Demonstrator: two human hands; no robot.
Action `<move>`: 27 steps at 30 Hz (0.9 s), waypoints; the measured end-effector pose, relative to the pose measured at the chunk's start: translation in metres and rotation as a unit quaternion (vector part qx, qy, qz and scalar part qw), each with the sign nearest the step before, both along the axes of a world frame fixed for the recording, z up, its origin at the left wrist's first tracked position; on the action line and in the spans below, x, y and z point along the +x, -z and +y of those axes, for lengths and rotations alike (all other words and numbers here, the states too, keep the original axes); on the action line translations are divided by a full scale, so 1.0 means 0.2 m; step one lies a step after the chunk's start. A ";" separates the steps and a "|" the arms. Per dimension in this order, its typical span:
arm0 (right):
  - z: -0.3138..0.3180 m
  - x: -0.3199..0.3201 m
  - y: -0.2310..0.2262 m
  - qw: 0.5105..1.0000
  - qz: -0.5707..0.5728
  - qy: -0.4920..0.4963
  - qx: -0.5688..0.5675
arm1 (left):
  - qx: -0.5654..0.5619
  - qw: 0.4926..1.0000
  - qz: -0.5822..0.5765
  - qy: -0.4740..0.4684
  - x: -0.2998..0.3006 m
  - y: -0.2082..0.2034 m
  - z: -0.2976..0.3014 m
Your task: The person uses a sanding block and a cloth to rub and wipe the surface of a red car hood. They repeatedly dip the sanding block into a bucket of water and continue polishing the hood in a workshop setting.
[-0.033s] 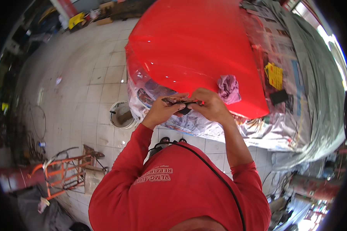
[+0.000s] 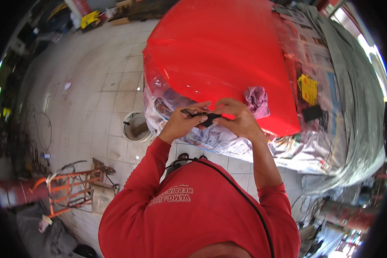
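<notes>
From your head camera, looking down: your left hand (image 2: 182,122) and right hand (image 2: 238,118) meet just in front of the shiny red car panel (image 2: 219,56). Both hands pinch a small dark sheet (image 2: 202,116) between thumb and fingers, one hand at each end, so it stays flat. A pink rag (image 2: 257,99) lies on the panel beside your right hand, close to grab. Paper and plastic (image 2: 314,142) cover the car around the panel. A white bucket (image 2: 137,126) sits on the floor.

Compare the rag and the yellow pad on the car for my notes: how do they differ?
The rag is pinkish, crumpled and lies on the bare red panel; the yellow pad is flat and lies on the masking paper. The rag is nearer the right hand. Neither is held.
</notes>
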State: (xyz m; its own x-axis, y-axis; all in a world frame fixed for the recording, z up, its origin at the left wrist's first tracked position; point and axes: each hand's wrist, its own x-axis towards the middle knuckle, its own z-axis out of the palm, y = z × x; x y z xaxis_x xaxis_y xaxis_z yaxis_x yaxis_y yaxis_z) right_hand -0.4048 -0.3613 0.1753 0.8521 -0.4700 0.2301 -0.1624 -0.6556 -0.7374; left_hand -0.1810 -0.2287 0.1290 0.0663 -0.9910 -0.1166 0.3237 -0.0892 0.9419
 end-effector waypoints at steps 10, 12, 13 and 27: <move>-0.50 -0.25 0.35 0.919 0.139 0.235 -0.284 | 0.066 0.919 -0.271 -0.280 0.48 -0.03 0.04; -0.55 -0.18 0.41 0.953 0.071 0.206 -0.212 | 0.041 0.893 -0.335 -0.298 0.68 0.05 -0.09; -0.57 -0.09 0.39 0.959 0.041 0.194 -0.205 | -0.004 0.887 -0.330 -0.325 0.79 0.18 -0.17; -0.49 1.36 0.17 0.984 -0.069 0.157 -0.055 | 0.041 0.823 -0.498 -0.269 1.00 0.52 -0.96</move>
